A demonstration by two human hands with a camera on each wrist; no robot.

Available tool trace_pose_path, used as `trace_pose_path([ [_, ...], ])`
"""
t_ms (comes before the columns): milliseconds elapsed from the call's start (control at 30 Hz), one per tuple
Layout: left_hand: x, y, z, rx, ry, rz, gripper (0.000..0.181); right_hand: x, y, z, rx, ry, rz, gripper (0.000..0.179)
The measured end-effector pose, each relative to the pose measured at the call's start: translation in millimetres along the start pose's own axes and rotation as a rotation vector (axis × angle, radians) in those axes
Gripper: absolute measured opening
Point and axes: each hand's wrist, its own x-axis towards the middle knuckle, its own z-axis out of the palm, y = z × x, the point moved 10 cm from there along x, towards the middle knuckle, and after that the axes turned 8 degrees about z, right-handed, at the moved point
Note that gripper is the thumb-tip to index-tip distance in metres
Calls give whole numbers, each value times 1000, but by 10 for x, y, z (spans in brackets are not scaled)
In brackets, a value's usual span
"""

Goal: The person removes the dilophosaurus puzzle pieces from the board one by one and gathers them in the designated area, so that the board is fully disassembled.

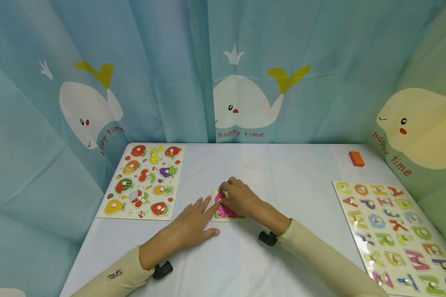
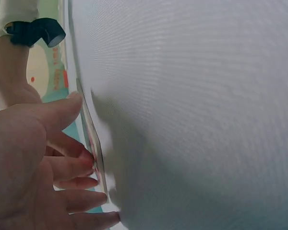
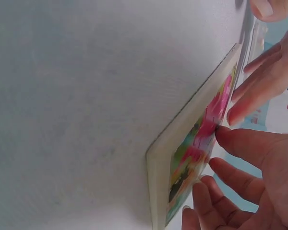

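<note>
A small jigsaw puzzle board [image 1: 228, 220] with a pale frame and a pink picture lies flat at the middle of the table. My left hand [image 1: 193, 225] lies at its left side, fingers straight, fingertips at the frame and thumb spread. From the right, my right hand [image 1: 241, 200] bends over the board. In the right wrist view the thumb and curled fingers pinch at a pink puzzle piece [image 3: 215, 112] on the picture. Its outline is partly hidden by the fingers. The left wrist view shows the board's thin edge [image 2: 100, 160] beside the left fingertips.
A fruit peg puzzle [image 1: 154, 163] lies at the back left of the white table [image 1: 290, 177]. An alphabet peg puzzle [image 1: 388, 227] lies at the right, with an orange block [image 1: 356, 159] behind it. Blue curtains [image 1: 178, 74] with whale prints stand around the table.
</note>
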Motion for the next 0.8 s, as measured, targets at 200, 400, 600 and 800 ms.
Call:
trace_pose_path([
  [200, -2, 2, -4, 8, 7, 4, 75, -5, -33, 2, -62, -21, 10, 29],
  [400, -3, -1, -2, 32, 13, -4, 73, 30, -49, 32, -100, -43, 23, 31],
  [600, 1, -7, 16, 36, 14, -7, 71, 79, -56, 62, -115, -102, 40, 36],
  [800, 1, 11, 24, 44, 8, -10, 70, 102, -9, 110, -108, -169, 65, 32],
])
